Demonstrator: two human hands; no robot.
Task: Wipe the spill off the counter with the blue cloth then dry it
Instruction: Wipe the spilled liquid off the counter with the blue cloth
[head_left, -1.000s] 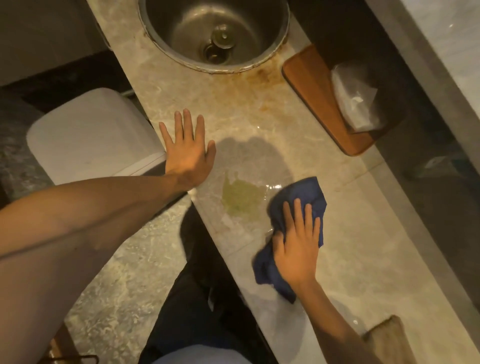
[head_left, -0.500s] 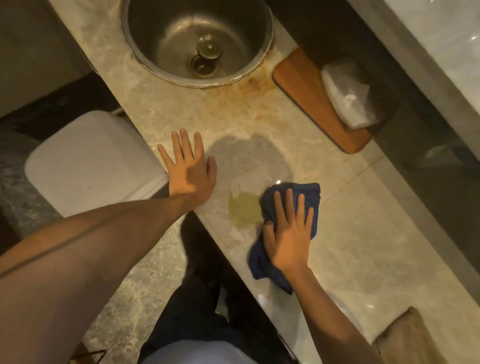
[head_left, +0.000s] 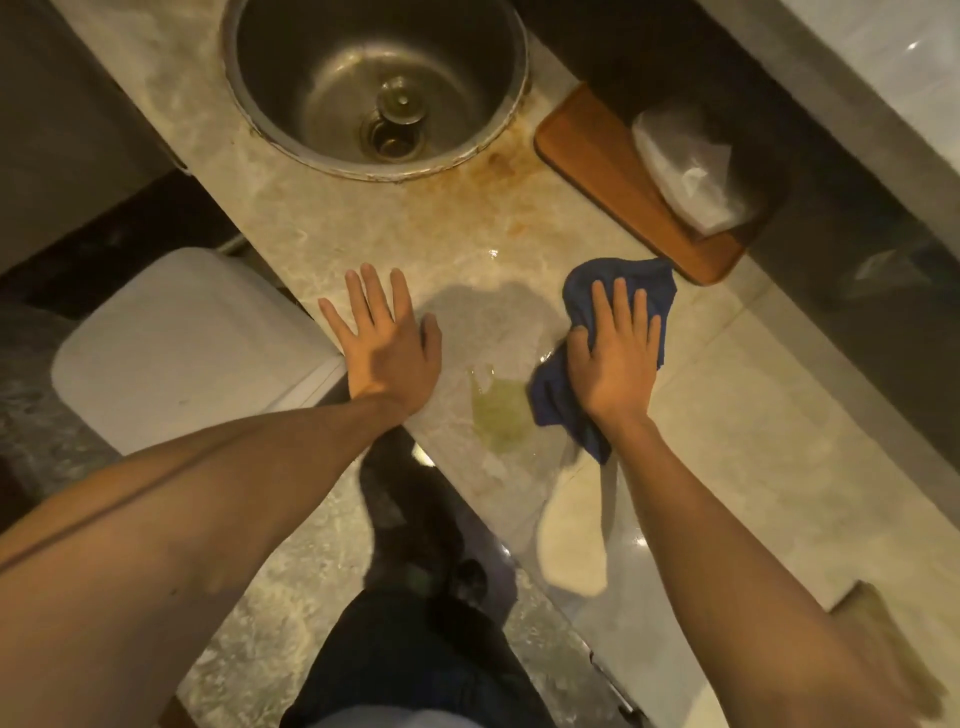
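Blue cloth (head_left: 618, 280), bunched and dark with wet, lies flat on the pale stone worktop (head_left: 753, 415) under the right hand (head_left: 615, 358), whose fingers are spread and pressed down on it rather than curled around it: a flat-palmed pressing grip, not a clench. One tail of the cloth trails back toward the near edge, beside the wrist.

The spill (head_left: 501, 415), a yellow-green puddle, sits just to the left of that hand, its edge touching or nearly touching the cloth's trailing corner (the exact margin is hard to read where the two meet). The puddle runs longer from far to near than it does across. So the wipe that matters is a sideways one, leftward, and the right hand is plainly the nearer of the two, already carrying the cloth.

The left hand (head_left: 387, 348) rests open and empty on the worktop's edge, palm down, on the far side of the puddle from the cloth, seemingly bracing. It holds nothing.

My judgement: the wiping is under way but the puddle is largely untouched, and drying has not begun.
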